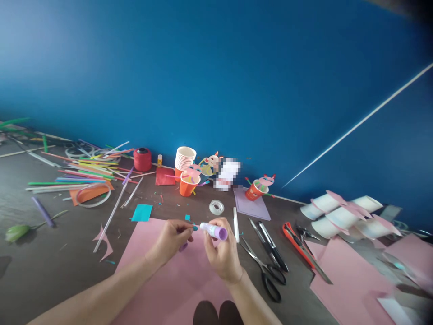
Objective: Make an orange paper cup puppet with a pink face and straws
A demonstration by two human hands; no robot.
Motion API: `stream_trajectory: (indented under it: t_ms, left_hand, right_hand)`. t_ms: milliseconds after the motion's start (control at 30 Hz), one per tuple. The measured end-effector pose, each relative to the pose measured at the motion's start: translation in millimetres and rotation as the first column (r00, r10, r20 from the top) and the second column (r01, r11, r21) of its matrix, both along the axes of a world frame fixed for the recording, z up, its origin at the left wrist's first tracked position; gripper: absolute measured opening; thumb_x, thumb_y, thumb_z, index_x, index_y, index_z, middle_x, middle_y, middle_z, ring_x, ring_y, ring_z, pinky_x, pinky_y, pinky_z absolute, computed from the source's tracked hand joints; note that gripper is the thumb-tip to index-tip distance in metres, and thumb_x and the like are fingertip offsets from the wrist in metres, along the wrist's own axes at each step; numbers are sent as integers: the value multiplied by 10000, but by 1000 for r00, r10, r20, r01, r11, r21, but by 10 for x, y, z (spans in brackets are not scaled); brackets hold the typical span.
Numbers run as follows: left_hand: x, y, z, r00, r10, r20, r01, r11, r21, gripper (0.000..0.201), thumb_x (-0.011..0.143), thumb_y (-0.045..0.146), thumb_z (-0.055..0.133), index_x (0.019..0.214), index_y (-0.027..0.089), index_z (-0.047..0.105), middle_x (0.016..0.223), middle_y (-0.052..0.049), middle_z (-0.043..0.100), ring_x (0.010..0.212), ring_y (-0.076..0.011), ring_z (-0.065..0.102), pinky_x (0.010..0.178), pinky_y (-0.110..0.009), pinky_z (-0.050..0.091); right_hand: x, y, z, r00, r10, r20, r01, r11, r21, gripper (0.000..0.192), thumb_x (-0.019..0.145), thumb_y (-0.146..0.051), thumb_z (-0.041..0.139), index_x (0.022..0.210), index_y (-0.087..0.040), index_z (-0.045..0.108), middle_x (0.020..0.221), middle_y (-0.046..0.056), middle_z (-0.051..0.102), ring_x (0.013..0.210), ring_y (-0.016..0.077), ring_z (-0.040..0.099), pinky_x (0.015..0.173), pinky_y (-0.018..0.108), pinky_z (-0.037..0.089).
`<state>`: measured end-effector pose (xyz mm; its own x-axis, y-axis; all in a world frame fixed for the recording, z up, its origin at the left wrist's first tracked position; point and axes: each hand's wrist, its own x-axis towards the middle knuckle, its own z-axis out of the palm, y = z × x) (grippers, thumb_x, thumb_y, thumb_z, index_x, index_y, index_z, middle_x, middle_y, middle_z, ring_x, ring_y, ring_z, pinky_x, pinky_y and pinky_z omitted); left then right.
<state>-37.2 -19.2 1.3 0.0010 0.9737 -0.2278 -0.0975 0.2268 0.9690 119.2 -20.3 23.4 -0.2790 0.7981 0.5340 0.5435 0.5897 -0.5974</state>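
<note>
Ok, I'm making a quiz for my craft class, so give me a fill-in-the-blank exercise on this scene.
1. The right hand holds a purple ____ stick.
2. The left hand pinches a tiny ____ paper scrap.
3. Both hands work above a large ____ paper sheet.
4. The black-handled scissors lie to the ____ of the hands.

Missing words: glue; teal; pink; right

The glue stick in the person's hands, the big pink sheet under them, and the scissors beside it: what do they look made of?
The glue stick looks like smooth plastic, a white tube with a glossy purple end. The pink sheet seems to be matte paper or thin card, lying flat with clean cut edges. The scissors show grey, probably metal blades and black handles, likely plastic.
</note>
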Motion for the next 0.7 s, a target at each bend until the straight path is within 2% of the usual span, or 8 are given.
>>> stream_trajectory:
  t_ms: [100, 200, 267, 433, 500, 600, 700]
  left_hand:
    - [-24, 11, 11, 998, -24, 59, 26, 999, -48, 199, 664, 308, 599, 606, 122, 640, 472, 3, 564, 350, -55, 399, 365, -191, 288]
    - [-41, 10, -1, 994, -70, 84, 73, 997, -31, 219, 672, 323, 600, 688, 117, 673, 464, 17, 539, 356, -58, 392, 368, -193, 281]
    - [-42, 5, -14, 995, -79, 65, 80, 997, -12, 228, 667, 323, 605, 733, 120, 686, 463, 25, 528, 366, -62, 393, 374, -195, 288]
    - [-22, 10, -41, 996, -87, -22, 88, 995, 47, 197, 656, 302, 595, 604, 125, 664, 438, 24, 518, 346, -61, 379, 365, -199, 270]
    - [-25, 19, -41, 998, -63, -6, 63, 998, 20, 191, 647, 306, 602, 581, 130, 639, 442, 22, 529, 344, -60, 377, 371, -201, 276]
    - [-59, 33, -21, 996, -6, 85, 13, 996, -88, 222, 648, 352, 610, 586, 139, 599, 499, 7, 566, 377, -64, 417, 388, -196, 273]
    - [-111, 39, 18, 982, 75, 175, -53, 990, -131, 220, 645, 368, 604, 601, 155, 571, 542, 5, 560, 442, -83, 470, 401, -194, 267]
  right_hand:
    - [-25, -40, 41, 998, 32, -46, -31, 999, 30, 137, 786, -151, 488, 916, -177, 453, 831, 58, 492, 744, 187, 521, 675, 346, 447]
    - [-78, -80, 69, 994, 107, -9, -107, 994, 35, 155, 785, -147, 486, 932, -181, 451, 838, 57, 502, 768, 188, 529, 680, 336, 454]
    - [-111, -89, 69, 993, 115, 24, -116, 993, 38, 145, 791, -147, 477, 928, -186, 450, 835, 57, 515, 778, 189, 534, 679, 331, 454]
    - [-116, -32, 18, 995, 67, 79, -70, 997, 30, 115, 793, -161, 472, 903, -184, 448, 829, 56, 517, 773, 193, 537, 685, 342, 456]
    - [-82, 5, -4, 995, 34, 95, -36, 999, 20, 106, 794, -162, 471, 896, -184, 452, 831, 58, 513, 779, 197, 535, 699, 354, 457]
    - [-22, 22, -7, 999, -12, 51, 11, 999, 30, 120, 795, -154, 479, 910, -182, 459, 835, 64, 508, 783, 202, 532, 703, 370, 459]
    - [-12, -44, 22, 997, 52, -48, -50, 998, 47, 188, 784, -139, 507, 962, -185, 466, 883, 79, 522, 818, 208, 543, 716, 380, 472]
